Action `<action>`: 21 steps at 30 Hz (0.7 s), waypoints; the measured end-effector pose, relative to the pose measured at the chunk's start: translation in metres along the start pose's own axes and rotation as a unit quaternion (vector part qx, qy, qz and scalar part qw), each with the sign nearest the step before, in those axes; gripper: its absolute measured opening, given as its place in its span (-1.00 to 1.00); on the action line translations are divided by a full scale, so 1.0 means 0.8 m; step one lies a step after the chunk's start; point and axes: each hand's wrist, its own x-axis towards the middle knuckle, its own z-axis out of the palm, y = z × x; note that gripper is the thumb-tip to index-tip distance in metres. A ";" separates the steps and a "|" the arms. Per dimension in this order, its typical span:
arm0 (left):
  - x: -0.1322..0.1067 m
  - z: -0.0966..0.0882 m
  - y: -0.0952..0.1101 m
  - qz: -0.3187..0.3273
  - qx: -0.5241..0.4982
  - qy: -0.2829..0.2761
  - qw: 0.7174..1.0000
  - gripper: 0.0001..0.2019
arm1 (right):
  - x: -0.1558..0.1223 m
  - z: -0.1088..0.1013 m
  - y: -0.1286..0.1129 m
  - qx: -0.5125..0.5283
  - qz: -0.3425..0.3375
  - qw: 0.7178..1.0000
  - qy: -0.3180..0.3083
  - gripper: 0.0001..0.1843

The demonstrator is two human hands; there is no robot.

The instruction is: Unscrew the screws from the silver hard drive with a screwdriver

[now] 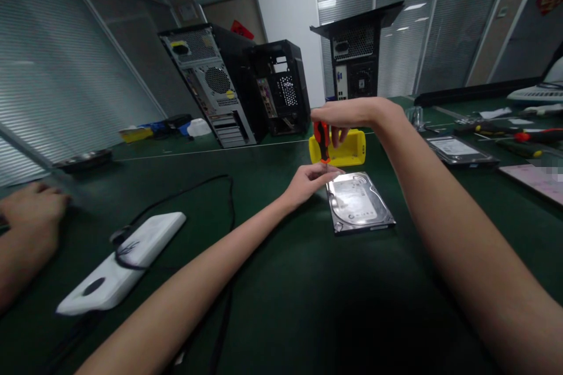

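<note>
A silver hard drive [356, 202] lies flat on the green table, label side up. My right hand [345, 114] is closed over the top of a red and black screwdriver [323, 140], which points down at the drive's far left corner. At that corner my left hand [310, 179] grips the drive's edge, thumb across the top, close around the screwdriver's shaft. The fingers partly hide the tip, so its contact with a screw cannot be made out. Just behind my hands stands a yellow plastic tray [352, 149].
A white power strip [127, 263] with black cable lies at left, near another person's hand [35, 217]. Computer cases [211, 82] stand at the back, one with its panel raised [358, 53]. At right are a second hard drive [457, 149] and several hand tools [497, 129].
</note>
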 end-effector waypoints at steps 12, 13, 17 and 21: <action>-0.008 0.003 -0.011 -0.070 -0.078 -0.004 0.994 -0.69 | -0.018 -0.009 -0.009 0.027 -0.051 0.997 -0.052 -0.66; -0.008 0.003 -0.011 -0.077 -0.089 0.001 0.993 -0.66 | -0.019 -0.008 -0.011 0.018 -0.056 0.997 -0.050 -0.64; -0.009 0.003 -0.011 -0.090 -0.116 0.015 0.989 -0.66 | -0.021 -0.005 -0.017 0.010 -0.077 0.996 -0.045 -0.61; -0.009 0.003 -0.011 -0.095 -0.143 0.014 0.985 -0.69 | -0.020 -0.006 -0.017 0.016 -0.090 0.995 -0.051 -0.59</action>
